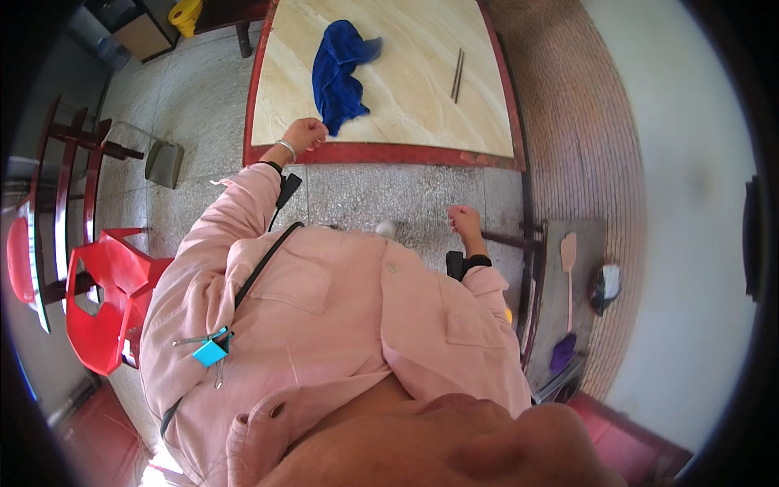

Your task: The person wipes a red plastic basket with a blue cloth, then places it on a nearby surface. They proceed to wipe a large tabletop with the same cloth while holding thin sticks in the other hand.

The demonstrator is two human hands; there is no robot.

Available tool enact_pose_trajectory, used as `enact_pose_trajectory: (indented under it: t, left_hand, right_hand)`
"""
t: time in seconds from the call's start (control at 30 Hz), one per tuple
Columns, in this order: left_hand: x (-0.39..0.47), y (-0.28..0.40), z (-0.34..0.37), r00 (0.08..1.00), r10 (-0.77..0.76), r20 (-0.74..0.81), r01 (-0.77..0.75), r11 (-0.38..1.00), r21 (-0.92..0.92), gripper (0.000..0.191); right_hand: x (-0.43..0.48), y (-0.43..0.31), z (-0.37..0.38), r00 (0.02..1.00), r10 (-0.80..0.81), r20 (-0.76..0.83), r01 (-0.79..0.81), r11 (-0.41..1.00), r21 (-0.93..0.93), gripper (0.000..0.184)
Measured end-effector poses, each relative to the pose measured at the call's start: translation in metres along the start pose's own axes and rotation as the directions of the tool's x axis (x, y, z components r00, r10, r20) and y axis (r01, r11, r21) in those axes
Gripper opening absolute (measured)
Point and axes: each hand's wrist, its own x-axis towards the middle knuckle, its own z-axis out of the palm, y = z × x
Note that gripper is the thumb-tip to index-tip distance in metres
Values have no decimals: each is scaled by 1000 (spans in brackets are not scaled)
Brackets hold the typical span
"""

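Observation:
A crumpled dark blue cloth (341, 76) lies on the marble-patterned top of a red-edged table (414, 109). My left hand (307, 134), with a bracelet at the wrist, is at the table's near edge by the cloth's lower corner. Its fingers are curled, and whether they pinch the fabric I cannot tell. Lower and to the right, my right hand (464, 220) hangs beyond the near edge of the table, loosely closed, with nothing visible in it. Two thin chopsticks (457, 76) lie side by side on the right part of the tabletop.
A red plastic chair (115, 286) and dark wooden racking (67, 182) stand at left, near a grey dustpan (164, 164). On the right, a bench (551, 292) along the wall bears a pink fly swatter (569, 252) and a purple item (563, 353). A yellow bucket (185, 15) stands far left.

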Motion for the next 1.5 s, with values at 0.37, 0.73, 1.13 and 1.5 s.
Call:
enact_pose_trajectory:
  t: [0.37,0.73,1.13,1.5]
  left_hand:
    - [-26,-11,2,902,-25,-432,90,987,130,13]
    - [-20,8,47,905,-14,-425,107,975,195,13]
    - [11,18,53,936,61,-346,29,968,250,12]
    - [16,34,46,941,13,-339,-52,993,-104,32]
  right_hand:
    - [270,-198,-1,857,-489,-165,301,733,-611,52]
    - [340,-245,16,905,-425,10,322,670,-669,47]
    - [340,-254,35,929,-323,179,339,555,-760,42]
    - [164,-256,140,683,-499,534,607,794,-34,21]
